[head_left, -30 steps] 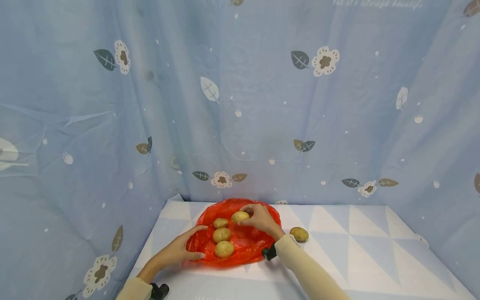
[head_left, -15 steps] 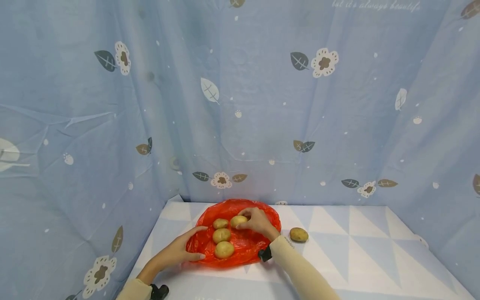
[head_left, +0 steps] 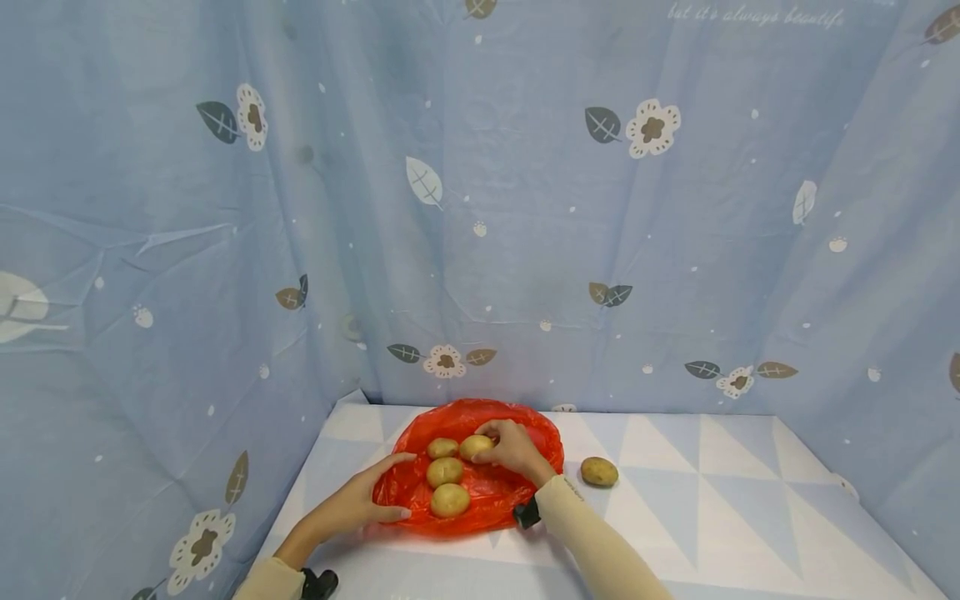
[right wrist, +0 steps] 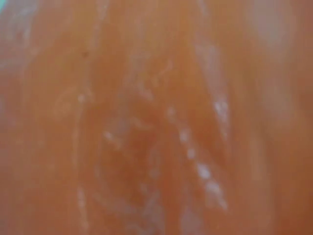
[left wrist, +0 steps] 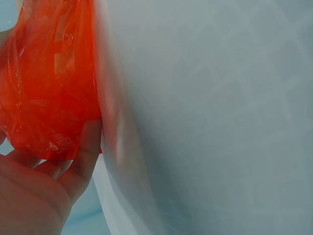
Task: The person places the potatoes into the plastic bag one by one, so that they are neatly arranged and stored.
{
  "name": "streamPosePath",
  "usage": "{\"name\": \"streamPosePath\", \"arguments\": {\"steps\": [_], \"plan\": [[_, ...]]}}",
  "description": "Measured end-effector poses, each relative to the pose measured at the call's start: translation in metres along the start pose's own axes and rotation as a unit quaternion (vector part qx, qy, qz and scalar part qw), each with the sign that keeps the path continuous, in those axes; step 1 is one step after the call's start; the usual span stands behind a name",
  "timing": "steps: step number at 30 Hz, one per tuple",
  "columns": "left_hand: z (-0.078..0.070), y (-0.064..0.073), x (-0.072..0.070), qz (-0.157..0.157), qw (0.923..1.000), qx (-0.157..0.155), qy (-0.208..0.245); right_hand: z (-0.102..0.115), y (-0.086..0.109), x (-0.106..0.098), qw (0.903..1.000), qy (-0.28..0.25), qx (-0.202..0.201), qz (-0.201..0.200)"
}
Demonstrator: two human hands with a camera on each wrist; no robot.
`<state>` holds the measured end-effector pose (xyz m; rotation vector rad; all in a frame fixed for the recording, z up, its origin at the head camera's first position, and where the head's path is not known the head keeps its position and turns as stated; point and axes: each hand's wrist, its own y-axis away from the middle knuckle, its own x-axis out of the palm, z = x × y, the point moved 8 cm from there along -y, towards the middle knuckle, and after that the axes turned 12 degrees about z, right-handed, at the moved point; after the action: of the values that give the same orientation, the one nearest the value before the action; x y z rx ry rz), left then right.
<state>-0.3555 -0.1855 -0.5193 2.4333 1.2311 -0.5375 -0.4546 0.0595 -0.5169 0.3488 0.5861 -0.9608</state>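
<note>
A red plastic bag (head_left: 498, 502) lies spread like a shallow bowl on the table. My left hand (head_left: 360, 500) grips its left side, fingers over the far part and thumb at the near part; in the left wrist view the hand (left wrist: 44, 191) bends round the red film. Inside the bag, my right hand (head_left: 513, 450) holds a yellow potato (head_left: 475, 447) between thumb and fingers. To its left, a small potato (head_left: 442, 448), a middle potato (head_left: 445, 472) and a near potato (head_left: 450, 501) form a column. Only blurred red plastic (right wrist: 146, 122) fills the right wrist view.
Another potato (head_left: 599, 472) lies on the table just right of the bag. The table (head_left: 742, 517) has a cloth with pale blue and white triangles. A blue patterned curtain (head_left: 525, 208) closes off the back and sides.
My right hand has moved slightly left and down with its potato, bringing it close beside the small potato in the bag. The left hand keeps its place on the bag.
</note>
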Motion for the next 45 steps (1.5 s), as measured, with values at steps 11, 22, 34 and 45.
{"name": "streamPosePath", "arguments": {"steps": [11, 22, 34, 45], "plan": [[0.003, -0.002, -0.001, -0.001, 1.0, 0.002, 0.0, 0.008, 0.008, -0.009, 0.9992, 0.016, -0.012, -0.036], [0.004, 0.0, 0.0, 0.002, 1.0, -0.003, 0.006, 0.017, 0.023, -0.021, 0.999, -0.013, -0.02, -0.038], [0.001, 0.0, -0.001, -0.002, 1.0, -0.001, 0.0, 0.033, 0.048, -0.041, 0.9988, -0.002, -0.038, -0.031], [-0.001, 0.001, -0.001, -0.004, 1.0, 0.0, -0.007, 0.02, 0.076, -0.063, 0.9977, -0.007, -0.035, -0.058]]}}
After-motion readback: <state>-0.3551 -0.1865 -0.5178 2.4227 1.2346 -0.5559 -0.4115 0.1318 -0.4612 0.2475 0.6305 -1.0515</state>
